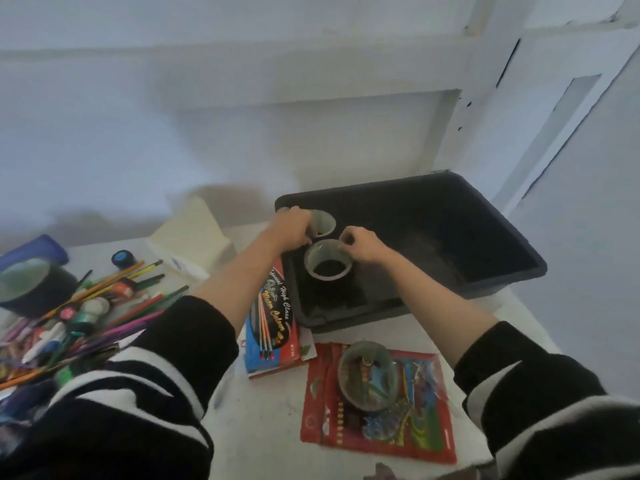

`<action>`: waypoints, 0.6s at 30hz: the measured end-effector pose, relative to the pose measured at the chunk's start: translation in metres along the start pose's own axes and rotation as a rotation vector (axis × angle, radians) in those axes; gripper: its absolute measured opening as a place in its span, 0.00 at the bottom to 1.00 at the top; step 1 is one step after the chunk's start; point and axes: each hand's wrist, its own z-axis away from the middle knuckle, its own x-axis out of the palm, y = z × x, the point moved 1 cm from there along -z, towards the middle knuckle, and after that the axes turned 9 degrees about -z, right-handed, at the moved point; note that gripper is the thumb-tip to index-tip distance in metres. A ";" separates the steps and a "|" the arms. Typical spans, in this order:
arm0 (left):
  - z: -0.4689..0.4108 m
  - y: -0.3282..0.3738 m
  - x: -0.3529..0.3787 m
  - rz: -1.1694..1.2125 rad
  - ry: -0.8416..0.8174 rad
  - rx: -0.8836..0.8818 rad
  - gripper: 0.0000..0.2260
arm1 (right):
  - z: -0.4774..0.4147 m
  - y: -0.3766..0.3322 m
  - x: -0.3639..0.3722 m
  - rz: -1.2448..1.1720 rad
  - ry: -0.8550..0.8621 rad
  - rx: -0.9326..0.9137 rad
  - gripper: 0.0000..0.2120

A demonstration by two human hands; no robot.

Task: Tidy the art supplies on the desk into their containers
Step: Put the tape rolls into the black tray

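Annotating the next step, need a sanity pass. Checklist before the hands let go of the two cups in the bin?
1. Left hand grips the far cup at its rim: ok.
2. Right hand pinches the near cup at its rim: ok.
3. Both cups upright inside the black bin: ok.
4. Cups resting on the bin floor: cannot tell.
5. Pencils in a container: not ok, heaped on the desk.
6. Third cup in the bin: not ok, it stands on the red packet.
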 end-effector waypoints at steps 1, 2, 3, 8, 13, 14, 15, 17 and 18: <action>0.001 0.001 -0.001 -0.009 0.003 -0.004 0.09 | -0.002 -0.001 0.003 -0.016 -0.010 0.010 0.08; 0.002 0.002 -0.003 -0.029 0.004 -0.014 0.08 | -0.004 -0.001 0.007 -0.031 -0.012 0.015 0.09; 0.002 0.003 -0.004 -0.056 -0.008 -0.027 0.08 | -0.004 -0.001 0.009 -0.059 -0.010 0.011 0.09; 0.003 0.005 -0.003 -0.107 -0.092 -0.081 0.10 | -0.001 0.009 0.019 -0.150 0.001 -0.060 0.15; 0.008 0.001 0.002 0.062 -0.054 -0.140 0.14 | -0.006 0.011 0.018 -0.195 0.050 -0.033 0.17; 0.010 -0.002 0.003 0.170 -0.015 -0.158 0.15 | -0.007 0.012 0.019 -0.152 0.077 -0.056 0.17; 0.015 -0.004 0.001 0.297 0.046 -0.180 0.15 | -0.008 0.012 0.019 -0.093 0.121 -0.087 0.16; 0.028 -0.009 -0.005 0.508 0.187 -0.236 0.13 | -0.006 0.009 0.017 0.028 0.254 -0.181 0.14; 0.037 -0.014 -0.009 0.569 0.241 -0.270 0.13 | -0.005 0.004 0.017 0.094 0.300 -0.250 0.12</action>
